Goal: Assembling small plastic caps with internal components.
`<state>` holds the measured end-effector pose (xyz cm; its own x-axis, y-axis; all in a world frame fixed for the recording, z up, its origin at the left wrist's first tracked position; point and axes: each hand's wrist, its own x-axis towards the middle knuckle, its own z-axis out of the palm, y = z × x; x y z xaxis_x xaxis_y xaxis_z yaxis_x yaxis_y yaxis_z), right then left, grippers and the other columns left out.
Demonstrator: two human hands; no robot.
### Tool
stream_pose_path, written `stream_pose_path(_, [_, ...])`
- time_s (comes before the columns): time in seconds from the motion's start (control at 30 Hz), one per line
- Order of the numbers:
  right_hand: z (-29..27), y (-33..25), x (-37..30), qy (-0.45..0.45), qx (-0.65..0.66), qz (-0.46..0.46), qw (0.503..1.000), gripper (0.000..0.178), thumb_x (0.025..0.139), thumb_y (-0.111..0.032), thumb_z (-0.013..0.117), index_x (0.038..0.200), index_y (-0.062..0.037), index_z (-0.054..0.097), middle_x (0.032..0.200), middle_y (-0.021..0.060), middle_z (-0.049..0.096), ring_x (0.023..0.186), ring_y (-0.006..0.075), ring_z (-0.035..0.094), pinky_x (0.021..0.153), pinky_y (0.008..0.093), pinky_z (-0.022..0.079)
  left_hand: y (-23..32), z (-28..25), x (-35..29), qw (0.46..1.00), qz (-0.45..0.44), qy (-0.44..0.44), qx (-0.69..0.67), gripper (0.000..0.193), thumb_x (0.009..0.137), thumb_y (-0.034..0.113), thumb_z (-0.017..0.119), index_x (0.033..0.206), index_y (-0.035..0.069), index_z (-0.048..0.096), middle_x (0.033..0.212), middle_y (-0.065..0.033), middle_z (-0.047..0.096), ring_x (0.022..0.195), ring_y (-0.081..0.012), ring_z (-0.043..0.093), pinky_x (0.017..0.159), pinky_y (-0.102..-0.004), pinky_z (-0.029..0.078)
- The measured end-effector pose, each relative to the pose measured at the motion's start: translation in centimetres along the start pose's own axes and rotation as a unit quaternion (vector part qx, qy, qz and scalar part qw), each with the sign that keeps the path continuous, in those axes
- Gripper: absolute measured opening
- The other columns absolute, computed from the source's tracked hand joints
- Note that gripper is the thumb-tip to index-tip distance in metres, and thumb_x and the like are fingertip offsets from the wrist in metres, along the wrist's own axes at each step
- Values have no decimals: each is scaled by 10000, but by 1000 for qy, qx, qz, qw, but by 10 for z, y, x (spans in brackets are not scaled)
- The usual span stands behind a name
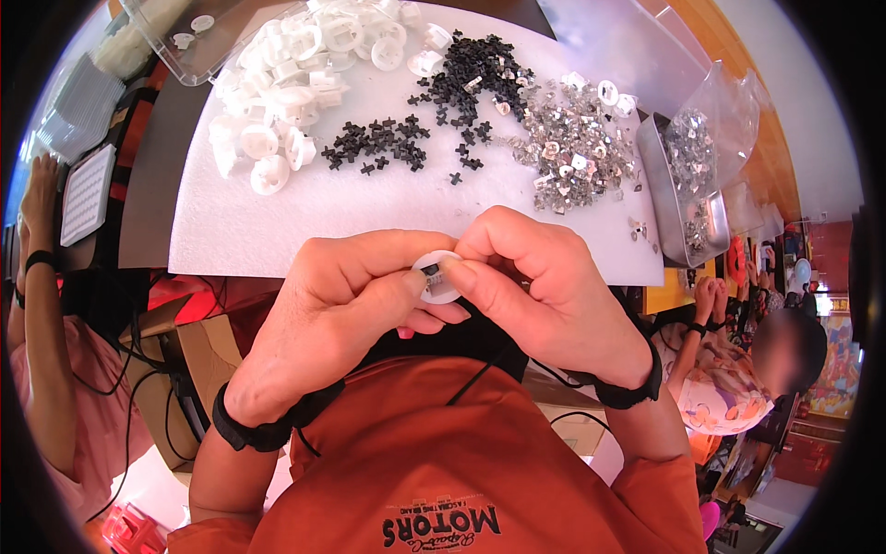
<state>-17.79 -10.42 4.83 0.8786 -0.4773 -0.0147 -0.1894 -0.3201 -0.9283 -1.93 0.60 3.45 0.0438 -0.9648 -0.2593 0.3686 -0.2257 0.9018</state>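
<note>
Two hands, the left hand [337, 319] and right hand [544, 295], pinch together on a small white disc [437, 277] held above the near edge of the white mat [240, 231], beyond which lie heaps of white discs [286, 83], black crosses [378, 143] and metal clips [572, 138].

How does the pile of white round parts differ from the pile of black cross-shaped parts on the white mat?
The white round parts are disc-like and clearly bigger apiece; the black cross-shaped parts are small crosses. The white pile lies at the mat's far left beside a clear tray; the black ones lie mid-mat in two loose clusters, touching the shiny metal clips. Both are loose heaps, untouched by either hand.
</note>
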Motion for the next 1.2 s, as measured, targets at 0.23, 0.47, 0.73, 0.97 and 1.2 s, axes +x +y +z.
stream_pose_path(0.23, [6,3,-3,16,-26,-12,999,123,912,-81,584,826,-20,523,646,0,489,579,60,409,501,223,350,-13,3,0,993,53,52,88,271,890,-9,448,1073,-17,647,852,-46,665,743,-65,616,654,-209,507])
stream_pose_path(0.47, [6,5,-3,22,-55,-21,998,99,905,-67,583,839,-16,531,646,19,491,570,78,424,504,230,360,-15,3,2,985,70,67,144,248,881,-21,467,1041,-39,655,843,-54,665,747,-73,609,661,-213,508])
stream_pose_path(0.73, [-1,2,-2,10,-38,-25,999,59,902,-61,571,881,-16,537,705,92,528,609,167,503,570,276,425,-16,6,5,991,98,45,82,179,940,89,540,1034,-39,622,800,-33,639,678,-59,594,579,-191,478])
stream_pose_path(0.97, [-4,-6,1,24,-89,-67,993,95,894,-86,521,857,-5,489,665,152,560,589,287,594,535,372,455,-17,9,7,979,155,60,118,207,949,55,505,1100,-48,603,786,-70,635,642,-90,598,570,-219,503])
stream_pose_path(1.2, [-102,-48,24,250,-35,-17,968,102,887,-154,587,897,-57,616,633,-50,500,504,8,427,447,171,336,14,20,-17,977,189,33,93,376,920,45,499,1287,-34,481,1057,-136,641,830,-172,654,695,-266,537])
